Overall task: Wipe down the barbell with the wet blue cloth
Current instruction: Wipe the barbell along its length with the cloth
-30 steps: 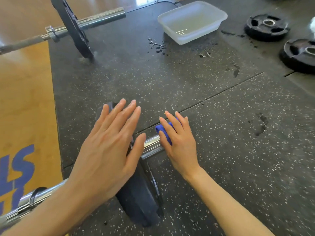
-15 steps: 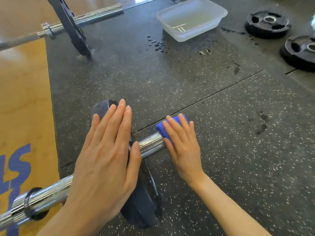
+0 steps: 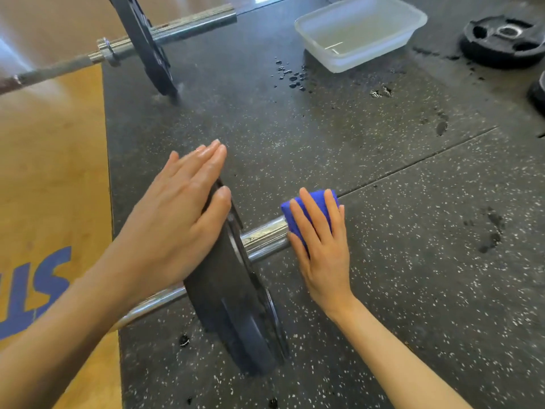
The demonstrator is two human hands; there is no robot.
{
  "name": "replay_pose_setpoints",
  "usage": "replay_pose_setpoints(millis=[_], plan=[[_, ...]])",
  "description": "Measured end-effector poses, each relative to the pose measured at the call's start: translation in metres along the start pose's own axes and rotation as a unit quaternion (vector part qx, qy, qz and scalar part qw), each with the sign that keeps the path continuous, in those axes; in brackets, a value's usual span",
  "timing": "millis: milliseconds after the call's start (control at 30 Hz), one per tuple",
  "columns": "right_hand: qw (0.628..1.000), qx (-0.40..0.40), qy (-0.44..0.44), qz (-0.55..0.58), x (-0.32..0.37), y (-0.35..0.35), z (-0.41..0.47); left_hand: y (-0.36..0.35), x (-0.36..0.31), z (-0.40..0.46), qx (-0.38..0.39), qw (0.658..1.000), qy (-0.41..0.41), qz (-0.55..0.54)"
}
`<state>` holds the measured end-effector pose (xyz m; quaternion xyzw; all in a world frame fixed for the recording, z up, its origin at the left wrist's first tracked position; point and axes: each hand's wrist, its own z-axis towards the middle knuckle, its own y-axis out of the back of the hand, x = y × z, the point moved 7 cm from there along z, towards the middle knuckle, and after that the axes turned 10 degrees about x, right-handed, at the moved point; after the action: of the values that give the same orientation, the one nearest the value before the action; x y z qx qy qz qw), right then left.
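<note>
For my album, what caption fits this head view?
Left hand steadies the weight plate while right hand presses blue cloth onto barbell sleeve.

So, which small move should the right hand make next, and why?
Probably slide the blue cloth back along the sleeve toward the plate. The right hand has it at the outer end, and bare chrome shows between.

Left hand [image 3: 180, 214] flat, fingers straight, pressing down; right hand [image 3: 321, 246] fingers straight, palm down.
</note>
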<state>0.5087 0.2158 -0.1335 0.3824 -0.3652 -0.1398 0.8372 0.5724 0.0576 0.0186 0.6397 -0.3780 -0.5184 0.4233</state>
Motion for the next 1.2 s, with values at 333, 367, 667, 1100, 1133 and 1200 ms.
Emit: replay_pose_setpoints(millis=[333,367,667,1100,1133,1200], plan=[[1.0,-0.012,0.0,0.004,0.011,-0.014,0.031,0.011,0.025,0.035,0.042,0.997,0.038,-0.047],[0.999,0.002,0.044,-0.013,0.01,-0.015,0.025,0.011,0.026,0.036,0.041,0.997,0.04,-0.052],[0.999,0.009,0.033,-0.011,0.0,-0.019,0.02,0.01,0.029,0.039,0.026,0.998,0.033,-0.056],[1.0,0.005,-0.022,0.016,-0.01,-0.019,0.024,-0.005,-0.019,-0.024,-0.09,0.994,-0.003,0.067],[1.0,0.01,-0.002,-0.003,-0.005,-0.021,0.022,-0.012,-0.022,-0.031,-0.096,0.991,-0.004,0.094],[0.999,0.023,0.038,-0.03,-0.007,-0.019,0.021,-0.018,-0.021,-0.037,-0.106,0.987,0.009,0.121]])
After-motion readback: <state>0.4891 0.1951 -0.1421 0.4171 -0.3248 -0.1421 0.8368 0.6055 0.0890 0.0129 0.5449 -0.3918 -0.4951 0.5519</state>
